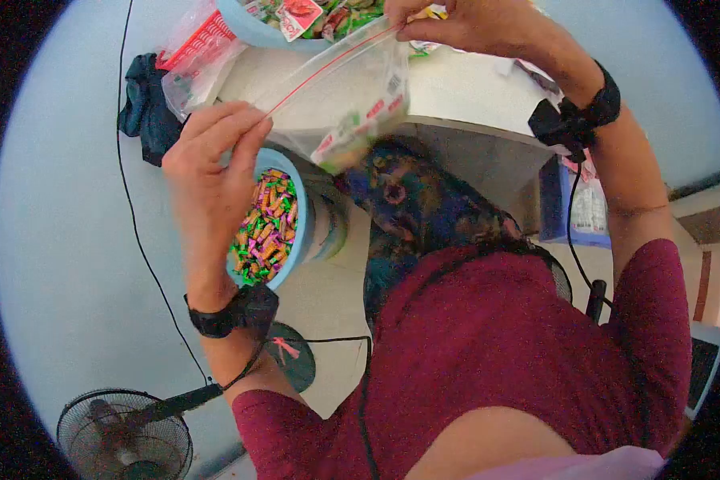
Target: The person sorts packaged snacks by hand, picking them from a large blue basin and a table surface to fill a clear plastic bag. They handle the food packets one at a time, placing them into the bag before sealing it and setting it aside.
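Observation:
A clear zip-lock bag (336, 96) with a red strip along its top edge hangs tilted between my two hands. My left hand (216, 160) pinches the lower-left end of the zip edge. At the upper-right end, my right hand (464, 24) pinches the other corner. Several small packets, partly blurred, lie in the bottom of the bag. Below my left hand stands a light blue tub (300, 240) full of small wrapped candies (268, 228) in green, orange and purple. Past the bag, a blue basin (252, 28) holds colourful packets (344, 18).
A white table (472, 88) lies under the bag, its near edge above my lap. A red basket (204, 40) and dark cloth (148, 104) sit at the left. A fan (124, 436) stands lower left, a blue crate (584, 204) at the right. Black cables run from my wrists.

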### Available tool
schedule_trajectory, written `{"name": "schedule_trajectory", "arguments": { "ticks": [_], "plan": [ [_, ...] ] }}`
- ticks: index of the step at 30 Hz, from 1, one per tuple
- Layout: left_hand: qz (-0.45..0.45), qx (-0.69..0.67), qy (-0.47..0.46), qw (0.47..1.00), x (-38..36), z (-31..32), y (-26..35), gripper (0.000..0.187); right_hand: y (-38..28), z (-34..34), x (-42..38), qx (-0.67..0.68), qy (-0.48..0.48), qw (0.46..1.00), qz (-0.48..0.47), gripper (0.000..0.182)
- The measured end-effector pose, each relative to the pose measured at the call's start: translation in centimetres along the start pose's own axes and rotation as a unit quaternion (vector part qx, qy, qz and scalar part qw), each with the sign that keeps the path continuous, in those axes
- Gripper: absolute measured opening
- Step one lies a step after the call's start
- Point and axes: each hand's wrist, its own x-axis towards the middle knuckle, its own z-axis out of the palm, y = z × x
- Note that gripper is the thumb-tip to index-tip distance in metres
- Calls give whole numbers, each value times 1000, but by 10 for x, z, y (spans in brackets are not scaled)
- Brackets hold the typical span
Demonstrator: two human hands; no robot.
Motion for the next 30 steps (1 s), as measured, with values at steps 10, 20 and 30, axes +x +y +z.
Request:
{"name": "schedule_trajectory", "arguments": {
  "ticks": [10, 20, 30],
  "plan": [
    [-92, -261, -156, 948, -64, 45, 33, 8, -29, 18, -91, 169, -195, 945, 199, 8],
    [-129, -234, -48, 963, -79, 56, 51, 16, -48, 34, -123, 231, 35, 940, 248, 20],
    [-271, -440, -31, 856, -72, 64, 59, 31, -31, 56, -139, 375, 191, 871, 254, 26]
  ]
}}
